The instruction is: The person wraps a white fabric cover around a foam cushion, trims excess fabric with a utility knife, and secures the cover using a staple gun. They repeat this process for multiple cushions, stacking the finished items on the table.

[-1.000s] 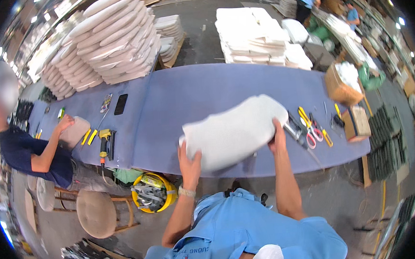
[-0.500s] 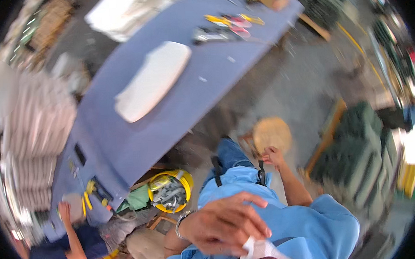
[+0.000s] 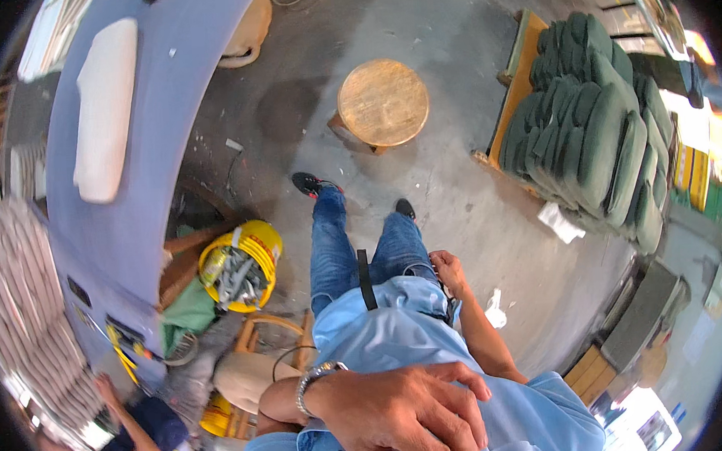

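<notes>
My left hand (image 3: 405, 413), with a metal bracelet on its wrist, is raised in front of my chest at the lower edge. Its fingers are bent and spread apart, with nothing visible between them; some fingertips reach a dark red edge at the bottom of the picture. Beside my hip hangs my right hand (image 3: 449, 274), fingers curled in loosely, with no object visible in it. A black strap (image 3: 366, 279) hangs at my waist over the light blue shirt (image 3: 416, 317). Ahead of my feet stands a round wooden stool (image 3: 383, 102).
A blue-grey covered table (image 3: 154, 89) at left bears a white pad (image 3: 107, 109). Under its edge stands a yellow bucket (image 3: 273, 241) of grey scraps. Green cushions (image 3: 591, 137) are stacked at right. Another person (image 3: 146, 433) works at lower left. White scraps (image 3: 495, 308) lie on the floor.
My view has turned right, away from the table. My right hand has dropped closer to my hip. The white piece below my left hand is out of sight.
</notes>
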`<move>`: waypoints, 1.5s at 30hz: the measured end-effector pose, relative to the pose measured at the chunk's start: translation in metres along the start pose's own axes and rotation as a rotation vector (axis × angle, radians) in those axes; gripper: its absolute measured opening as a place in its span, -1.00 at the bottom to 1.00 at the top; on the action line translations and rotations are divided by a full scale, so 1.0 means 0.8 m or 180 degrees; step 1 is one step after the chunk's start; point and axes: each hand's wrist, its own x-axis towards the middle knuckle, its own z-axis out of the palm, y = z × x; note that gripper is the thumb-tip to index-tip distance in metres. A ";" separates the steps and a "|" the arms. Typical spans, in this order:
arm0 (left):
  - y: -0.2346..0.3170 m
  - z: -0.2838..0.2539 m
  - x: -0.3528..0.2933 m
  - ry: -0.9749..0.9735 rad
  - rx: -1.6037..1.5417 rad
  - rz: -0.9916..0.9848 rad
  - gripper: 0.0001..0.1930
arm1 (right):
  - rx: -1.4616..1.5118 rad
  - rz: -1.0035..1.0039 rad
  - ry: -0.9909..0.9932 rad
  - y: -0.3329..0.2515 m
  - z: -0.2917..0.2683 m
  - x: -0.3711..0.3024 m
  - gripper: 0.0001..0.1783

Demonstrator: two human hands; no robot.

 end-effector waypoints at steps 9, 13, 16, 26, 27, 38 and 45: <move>-0.098 0.182 0.007 -0.0056 0.0747 0.0511 -0.79 | 0.0249 -0.0255 -0.0211 0.058 -0.205 0.020 -0.71; -0.095 0.230 0.012 0.0185 0.1118 0.0776 -0.80 | -0.0412 -0.0134 -0.0256 0.075 -0.253 0.019 -0.71; -0.103 0.251 0.017 0.0135 0.0986 0.0894 -0.77 | -0.0551 -0.0338 -0.0392 0.074 -0.252 0.039 -0.70; -0.135 0.274 -0.014 0.0661 0.0769 0.1456 -0.72 | -0.2211 -0.1108 -0.0310 0.036 -0.191 0.036 -0.60; -0.138 0.279 -0.015 0.0793 0.0742 0.1533 -0.72 | -0.1954 -0.1007 -0.0376 0.038 -0.196 0.038 -0.60; -0.099 0.297 -0.066 0.1098 0.2185 0.1909 -0.68 | -0.2981 -0.1666 -0.1021 0.037 -0.250 0.105 -0.60; -0.057 0.303 -0.121 0.1523 0.2539 0.2271 -0.69 | -0.1779 -0.0982 -0.1609 -0.104 -0.098 0.064 -0.60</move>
